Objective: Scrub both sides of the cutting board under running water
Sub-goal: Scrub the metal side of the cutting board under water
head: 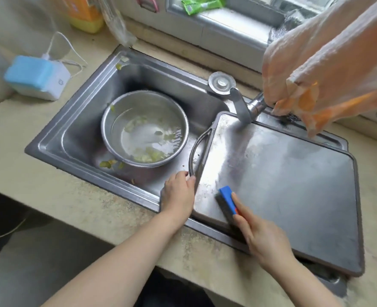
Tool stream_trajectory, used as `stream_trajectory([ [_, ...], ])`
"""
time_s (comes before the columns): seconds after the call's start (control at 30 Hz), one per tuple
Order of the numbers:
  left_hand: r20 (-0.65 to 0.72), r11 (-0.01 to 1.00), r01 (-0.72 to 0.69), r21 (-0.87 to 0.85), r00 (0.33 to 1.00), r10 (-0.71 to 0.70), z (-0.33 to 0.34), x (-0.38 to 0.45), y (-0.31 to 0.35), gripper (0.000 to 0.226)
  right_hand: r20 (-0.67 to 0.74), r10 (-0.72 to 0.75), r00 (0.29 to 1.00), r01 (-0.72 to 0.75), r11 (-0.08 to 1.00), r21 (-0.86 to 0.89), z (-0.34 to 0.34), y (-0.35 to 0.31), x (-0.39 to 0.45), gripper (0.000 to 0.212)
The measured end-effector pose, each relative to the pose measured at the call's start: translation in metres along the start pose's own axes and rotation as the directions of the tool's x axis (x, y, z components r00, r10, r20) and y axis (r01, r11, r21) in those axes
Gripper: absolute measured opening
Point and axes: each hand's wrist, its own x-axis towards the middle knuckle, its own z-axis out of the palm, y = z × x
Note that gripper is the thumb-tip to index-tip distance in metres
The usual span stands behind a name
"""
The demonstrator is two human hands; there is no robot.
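The big flat steel-grey cutting board (278,185) lies across the sink's (76,129) right side, looks stiff, heavy and slick, so the left hand (177,193) pinches its loop handle (197,149) while the right hand (262,235) grips a blue scrub brush (227,199), beside a round steel bowl (144,128) holding water and green scraps.

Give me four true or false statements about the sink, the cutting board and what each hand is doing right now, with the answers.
1. The right hand holds a blue scrub sponge on the cutting board. True.
2. The left hand grips the faucet. False: it holds the board's handle.
3. The metal bowl in the sink is dry and clean. False: it holds water and green scraps.
4. The board lies across the sink's right side. True.
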Motion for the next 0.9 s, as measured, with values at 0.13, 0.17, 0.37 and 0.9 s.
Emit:
stream_trajectory([
  [0.13,-0.112,0.931,-0.036,0.364,0.99,0.083,0.01,-0.063,-0.007,0.088,0.077,-0.166,0.983,0.16,0.984,0.084,-0.021,0.011,0.019,0.06],
  [0.17,-0.104,0.923,-0.021,0.385,0.992,0.066,0.014,-0.073,-0.007,0.094,0.093,-0.201,0.975,0.193,0.977,0.092,-0.022,0.008,0.022,0.059],
  [0.37,-0.19,0.947,0.041,0.318,0.982,0.021,0.026,-0.082,-0.009,0.08,0.093,-0.536,0.839,0.544,0.83,-0.124,-0.006,-0.017,0.046,0.055],
  [0.9,-0.252,0.962,0.012,0.272,0.966,0.059,0.026,-0.082,-0.008,0.096,0.007,-0.459,0.888,0.447,0.861,-0.241,-0.026,-0.04,0.104,0.059],
])
